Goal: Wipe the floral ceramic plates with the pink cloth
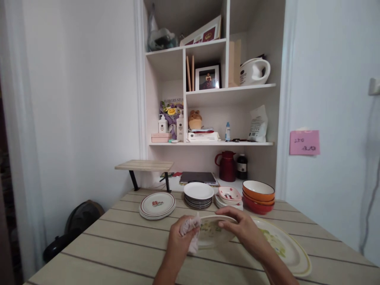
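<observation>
Above the near-middle part of the worktop (118, 245), a patterned plate (210, 235) is being held tilted, with its decorated face being turned toward the person. Whether its lower edge is being supported from below cannot be told. The upper right rim is being pinched by the grip of the right hand (242, 225), between thumb and fingers. A crumpled pale cloth (193, 246) is being clasped in the grip of the left hand (176, 233) and is being placed at the left edge of the plate.

To the right, a larger plate (292, 251) is being partly covered by the right forearm (271, 259). Beyond the hands, the far side of the worktop is being obstructed by a row of stacked crockery. From left to right, the following are being arranged: red-rimmed plates (157, 204), white-topped dishes (198, 191), small pink-and-white dishes (230, 194) just beyond the right hand, and orange and red bowls (258, 198). At the far left corner, space is being occupied by a raised wooden stand (145, 165). Behind the crockery, a dark laptop (197, 177), a red jug (227, 168) and a dark bottle (242, 166) are being stored beneath the shelves (212, 144).
</observation>
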The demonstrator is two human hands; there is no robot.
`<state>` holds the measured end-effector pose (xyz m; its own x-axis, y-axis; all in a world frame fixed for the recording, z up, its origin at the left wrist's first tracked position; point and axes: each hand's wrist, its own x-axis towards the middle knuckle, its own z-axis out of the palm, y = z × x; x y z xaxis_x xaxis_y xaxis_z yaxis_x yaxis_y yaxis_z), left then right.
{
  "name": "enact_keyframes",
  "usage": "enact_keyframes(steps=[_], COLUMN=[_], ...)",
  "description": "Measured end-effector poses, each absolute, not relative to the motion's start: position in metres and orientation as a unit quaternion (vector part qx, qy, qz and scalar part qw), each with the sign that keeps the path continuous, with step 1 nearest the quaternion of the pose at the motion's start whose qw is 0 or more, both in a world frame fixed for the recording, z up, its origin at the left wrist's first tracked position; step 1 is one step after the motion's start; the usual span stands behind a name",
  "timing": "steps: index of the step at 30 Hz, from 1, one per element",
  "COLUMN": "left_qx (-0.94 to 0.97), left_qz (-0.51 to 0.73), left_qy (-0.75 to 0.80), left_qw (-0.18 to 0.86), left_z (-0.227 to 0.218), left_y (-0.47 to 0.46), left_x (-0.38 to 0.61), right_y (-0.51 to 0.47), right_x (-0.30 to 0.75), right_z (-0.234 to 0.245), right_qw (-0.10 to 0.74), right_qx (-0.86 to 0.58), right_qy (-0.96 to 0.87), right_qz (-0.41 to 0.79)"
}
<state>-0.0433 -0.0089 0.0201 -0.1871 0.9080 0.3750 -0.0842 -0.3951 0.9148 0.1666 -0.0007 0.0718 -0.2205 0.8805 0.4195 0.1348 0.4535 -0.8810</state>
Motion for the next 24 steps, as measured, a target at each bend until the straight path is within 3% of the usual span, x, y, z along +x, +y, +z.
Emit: enact_keyframes(steps=[6,10,15,24], left_qx=[0.513,0.466,0.423,0.290], left_qz=[0.655,0.676,0.696,0.736], left_qy=[0.379,0.388,0.380,0.276], left_qw=[0.406,0.419,0.438,0.547], left_z=[0.019,0.021,0.027,0.022], left_y=[-0.010,-0.008,-0.009,-0.004], left_x=[-0.044,-0.047,-0.053,-0.035], right_y=[-0.001,-0.001,-0.002,-0.004], right_x=[0.162,0.150,0.136,0.105], right_z=[0.069,0.062,0.052,0.042], right_qw=[0.474,0.511,0.565,0.681], right_qx=[-0.360,-0.349,-0.345,-0.293], right_qy=[-0.698,-0.698,-0.633,-0.323], right_qz=[0.399,0.360,0.401,0.588])
